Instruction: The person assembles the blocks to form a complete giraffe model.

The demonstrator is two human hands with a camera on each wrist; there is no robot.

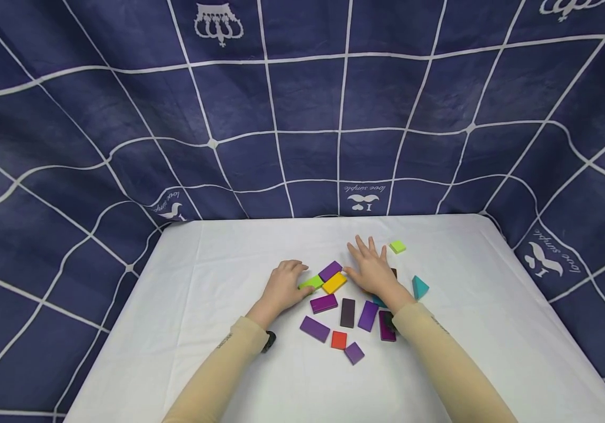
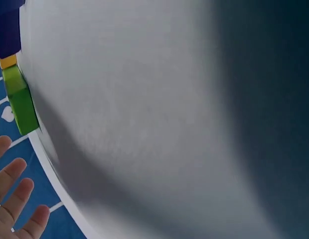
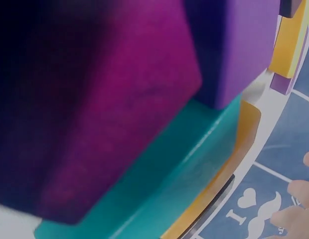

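My left hand (image 1: pixel 283 285) is at the left of a group of coloured blocks, its thumb at a lime green block (image 1: pixel 310 283). In the left wrist view its spread fingers (image 2: pixel 16 199) show below the green block. A purple block (image 1: pixel 330 271) and a yellow block (image 1: pixel 334 283) lie against the green one. My right hand (image 1: pixel 375 273) hovers with fingers spread at the group's right side, holding nothing. Partly hidden under its wrist are a teal block (image 3: pixel 159 174) and an orange block (image 3: pixel 248 122), both plainer in the right wrist view.
Nearer me lie a magenta block (image 1: pixel 324 304), a dark block (image 1: pixel 347 313), several purple ones, and a red square (image 1: pixel 339 340). A teal triangle (image 1: pixel 420 287) and a small lime square (image 1: pixel 397 247) are right of my right hand. A blue checked curtain (image 1: pixel 302 158) surrounds the white table (image 1: pixel 217 282).
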